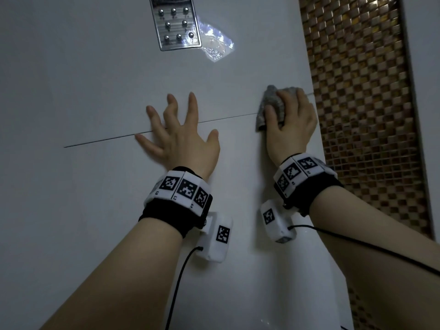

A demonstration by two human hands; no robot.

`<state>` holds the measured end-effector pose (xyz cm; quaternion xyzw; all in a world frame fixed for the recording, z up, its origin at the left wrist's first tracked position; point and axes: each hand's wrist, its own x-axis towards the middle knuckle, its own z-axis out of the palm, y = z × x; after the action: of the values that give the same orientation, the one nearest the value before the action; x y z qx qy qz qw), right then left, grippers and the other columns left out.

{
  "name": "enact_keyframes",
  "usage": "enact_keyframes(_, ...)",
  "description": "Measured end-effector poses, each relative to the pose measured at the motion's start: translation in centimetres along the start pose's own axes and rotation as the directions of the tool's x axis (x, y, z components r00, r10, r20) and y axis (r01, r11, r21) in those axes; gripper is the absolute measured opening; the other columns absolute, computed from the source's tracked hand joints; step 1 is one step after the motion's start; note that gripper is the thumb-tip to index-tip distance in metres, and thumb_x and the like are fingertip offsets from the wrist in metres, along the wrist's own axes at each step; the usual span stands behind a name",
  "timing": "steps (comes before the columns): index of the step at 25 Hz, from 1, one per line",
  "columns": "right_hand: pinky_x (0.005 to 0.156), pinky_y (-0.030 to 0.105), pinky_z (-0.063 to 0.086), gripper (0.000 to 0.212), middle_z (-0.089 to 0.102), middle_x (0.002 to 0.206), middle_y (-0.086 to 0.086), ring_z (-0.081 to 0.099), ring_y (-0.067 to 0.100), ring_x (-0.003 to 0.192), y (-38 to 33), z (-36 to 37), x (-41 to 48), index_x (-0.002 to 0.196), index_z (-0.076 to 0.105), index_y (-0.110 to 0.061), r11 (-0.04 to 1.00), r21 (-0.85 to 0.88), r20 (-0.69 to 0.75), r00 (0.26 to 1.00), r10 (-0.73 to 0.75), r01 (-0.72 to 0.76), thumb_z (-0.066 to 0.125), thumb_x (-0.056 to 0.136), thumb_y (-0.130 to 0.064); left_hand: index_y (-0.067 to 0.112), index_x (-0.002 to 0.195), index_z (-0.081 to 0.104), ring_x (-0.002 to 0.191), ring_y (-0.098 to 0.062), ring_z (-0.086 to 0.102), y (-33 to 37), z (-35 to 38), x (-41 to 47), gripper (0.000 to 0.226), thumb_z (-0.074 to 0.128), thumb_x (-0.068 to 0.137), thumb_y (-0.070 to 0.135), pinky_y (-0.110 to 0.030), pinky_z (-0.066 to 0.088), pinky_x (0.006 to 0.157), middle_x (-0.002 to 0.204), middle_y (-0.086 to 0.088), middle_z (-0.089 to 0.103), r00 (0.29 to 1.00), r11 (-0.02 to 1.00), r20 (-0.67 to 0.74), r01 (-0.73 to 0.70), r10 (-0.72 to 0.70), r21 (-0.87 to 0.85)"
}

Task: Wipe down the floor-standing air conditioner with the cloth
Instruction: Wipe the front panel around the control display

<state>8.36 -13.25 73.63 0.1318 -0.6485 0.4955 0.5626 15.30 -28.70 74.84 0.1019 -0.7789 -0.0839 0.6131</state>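
- Air conditioner [95, 79] — white front panel fills the view; thin horizontal seam [107, 139] runs across it, tilted up to the right in this shot.
- Cloth [271, 103] — grey, bunched, pressed flat on the panel at the right edge, sitting right on the seam line.
- Right hand [291, 125] is on it: fingers curled over the wad and clamping it to the panel, thumb on the left side of the cloth. Wrist below, forearm coming in from the lower right.
- Left hand [181, 136] holds nothing — fingers spread wide, palm braced on the panel across the seam, left of the cloth and clearly apart from it.
- Key relation: unwiped panel lies mostly to the left and up from the cloth; right edge is already at the hand. My read — next stroke goes left along the seam, and the left hand is in that path.
- Chrome button panel [177, 25] up top with a loose clear film [215, 45] beside it; mosaic tile wall [364, 115] to the right.
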Motion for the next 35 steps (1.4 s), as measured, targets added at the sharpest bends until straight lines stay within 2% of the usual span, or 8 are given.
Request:
enact_keyframes(3,0.116,0.040,0.013,0.039,0.029,0.151,0.002,0.020,0.029,0.138,0.4,-0.2,0.3,0.131,0.049,-0.027,0.982,0.048,0.076,0.979,-0.188,0.185,0.053,0.093,-0.033,0.045,0.147,0.013,0.144,-0.025,-0.017,0.0,0.0,0.0,0.078,0.055,0.082,0.049,-0.059,-0.018,0.107,0.158,0.007,0.004,1.000,1.000,-0.012,0.011,-0.011,-0.012)
enact_keyframes(7,0.114,0.038,0.013,0.042,0.030,0.150,0.002,0.024,0.027,0.138,-0.4,-0.2,3.0,0.134,0.046,-0.026,1.000,-0.001,-0.023,1.000,0.004,-0.004,0.048,0.094,-0.039,0.045,0.148,0.010,0.144,-0.026,-0.019,0.0,0.0,-0.1,0.078,0.053,0.083,0.050,-0.059,-0.019,0.106,0.159,0.007,0.001,1.000,1.000,0.002,0.003,-0.003,0.012)
enact_keyframes(12,0.116,0.039,0.012,0.040,0.028,0.151,0.001,0.020,0.028,0.139,-0.6,0.2,3.1,0.133,0.048,-0.027,0.982,0.028,0.057,0.980,-0.189,0.188,0.050,0.094,-0.036,0.046,0.147,0.011,0.144,-0.025,-0.019,0.1,-0.1,-0.1,0.078,0.054,0.082,0.049,-0.058,-0.019,0.106,0.158,0.009,0.002,1.000,1.000,0.001,0.013,-0.013,-0.004)
enact_keyframes(16,0.114,0.039,0.012,0.043,0.026,0.152,0.000,0.021,0.026,0.139,-1.4,0.1,3.7,0.135,0.044,-0.028,0.999,-0.018,0.005,0.999,-0.037,0.037,0.048,0.094,-0.040,0.045,0.147,0.013,0.144,-0.023,-0.016,0.4,-0.5,0.1,0.076,0.054,0.082,0.047,-0.057,-0.018,0.107,0.158,0.009,0.005,0.999,0.999,0.000,0.049,-0.049,-0.022)
enact_keyframes(21,0.116,0.039,0.010,0.040,0.027,0.152,-0.001,0.018,0.027,0.140,-0.9,-0.1,3.8,0.133,0.047,-0.030,0.977,0.024,0.092,0.973,-0.212,0.210,0.050,0.094,-0.038,0.032,0.151,0.003,0.145,-0.021,-0.017,1.5,-0.8,3.2,0.079,0.043,0.087,0.056,-0.059,-0.015,0.108,0.160,0.006,-0.008,0.997,0.997,-0.024,0.073,-0.072,0.032)
enact_keyframes(25,0.115,0.042,0.012,0.043,0.027,0.152,-0.001,0.022,0.027,0.139,-1.9,0.3,5.8,0.135,0.044,-0.029,1.000,-0.003,-0.003,1.000,0.012,-0.012,0.047,0.093,-0.043,0.032,0.151,-0.004,0.144,-0.021,-0.019,1.5,-0.3,3.2,0.084,0.041,0.087,0.061,-0.060,-0.013,0.108,0.159,0.006,-0.014,0.998,0.996,-0.033,0.064,-0.062,0.066)
enact_keyframes(29,0.115,0.038,0.012,0.040,0.031,0.150,-0.001,0.024,0.024,0.139,-2.3,0.7,5.6,0.132,0.048,-0.029,0.978,0.004,0.052,0.977,-0.208,0.208,0.049,0.093,-0.039,0.032,0.151,-0.004,0.144,-0.020,-0.019,1.4,-0.4,3.3,0.084,0.041,0.087,0.062,-0.060,-0.015,0.108,0.159,0.007,-0.013,0.998,0.997,-0.039,0.059,-0.057,0.058)
enact_keyframes(35,0.114,0.046,0.013,0.040,0.029,0.150,-0.002,0.022,0.025,0.139,-3.7,0.9,5.5,0.132,0.047,-0.031,0.991,-0.010,0.053,0.990,-0.129,0.130,0.048,0.093,-0.041,0.032,0.151,-0.005,0.144,-0.021,-0.020,1.5,-0.6,3.2,0.082,0.041,0.088,0.061,-0.060,-0.015,0.108,0.159,0.006,-0.013,0.998,0.997,-0.031,0.057,-0.056,0.051)
